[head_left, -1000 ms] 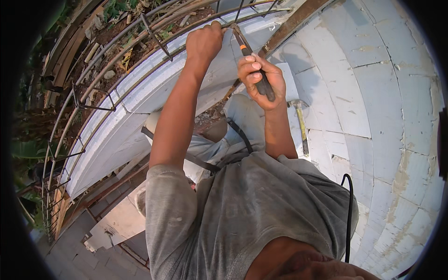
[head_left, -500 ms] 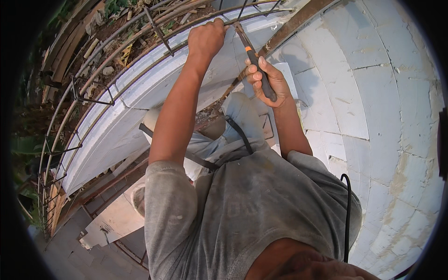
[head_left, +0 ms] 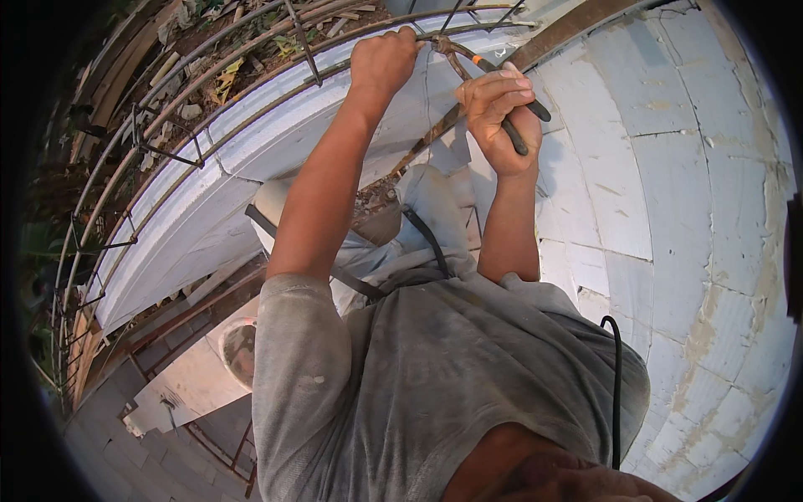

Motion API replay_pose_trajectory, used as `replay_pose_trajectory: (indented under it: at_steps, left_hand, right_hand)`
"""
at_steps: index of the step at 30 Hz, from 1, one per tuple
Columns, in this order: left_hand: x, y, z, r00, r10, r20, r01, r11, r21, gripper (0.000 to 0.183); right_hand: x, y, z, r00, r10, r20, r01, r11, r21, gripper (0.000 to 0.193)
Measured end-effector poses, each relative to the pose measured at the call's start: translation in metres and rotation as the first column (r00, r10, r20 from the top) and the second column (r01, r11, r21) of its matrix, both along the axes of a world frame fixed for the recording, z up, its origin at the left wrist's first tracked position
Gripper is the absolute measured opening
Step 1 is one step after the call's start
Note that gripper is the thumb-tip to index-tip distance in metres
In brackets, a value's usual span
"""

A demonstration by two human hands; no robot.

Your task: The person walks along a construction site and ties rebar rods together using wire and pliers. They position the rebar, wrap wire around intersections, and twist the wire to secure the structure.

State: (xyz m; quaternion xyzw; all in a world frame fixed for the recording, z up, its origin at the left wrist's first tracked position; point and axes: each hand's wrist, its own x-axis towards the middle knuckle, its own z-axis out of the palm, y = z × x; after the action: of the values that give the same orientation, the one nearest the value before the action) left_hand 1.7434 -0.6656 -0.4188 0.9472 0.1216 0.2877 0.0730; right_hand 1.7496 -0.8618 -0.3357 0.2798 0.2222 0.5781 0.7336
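My left hand [head_left: 385, 65] is closed round a long steel bar [head_left: 468, 30] of the reinforcement cage at the top of the wall. Its fingertips are partly hidden behind the knuckles. In my right hand [head_left: 500, 117] is a pair of pincers [head_left: 455, 64] with dark grips and an orange band. Their handles stand spread apart, one inside the palm and the other across the fingers. The pincers' jaws touch or nearly touch the bar just right of my left hand; whether a tie wire is between them is too small to tell.
The cage's bars and stirrups [head_left: 301, 40] curve along a white block wall [head_left: 180, 230]. Beyond lie soil and scraps. A wooden beam [head_left: 577, 29] runs at upper right, beside a pale block wall [head_left: 669, 192]. Below left are a board [head_left: 188, 393] and a round bucket [head_left: 238, 347].
The pincers' handles have gone from together to spread apart. My right hand has shifted up and right with them, its fingers now across the handles. The left hand stays at the bar.
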Motion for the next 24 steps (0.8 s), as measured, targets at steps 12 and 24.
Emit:
replay_pose_trajectory:
  at_steps: [12, 24]
  left_hand:
    - [0.0, -0.002, 0.007, 0.998, -0.02, -0.063, 0.017, 0.999, -0.035, 0.034]
    - [0.0, 0.0, 0.005, 0.998, -0.002, -0.064, 0.0, 1.0, -0.021, 0.034]
  right_hand:
    - [0.029, -0.043, -0.015, 0.269, 0.487, 0.831, 0.349, 0.755, -0.555, 0.043]
    - [0.016, -0.038, 0.007, -0.341, 0.931, 0.129, 0.712, 0.345, -0.611, 0.046]
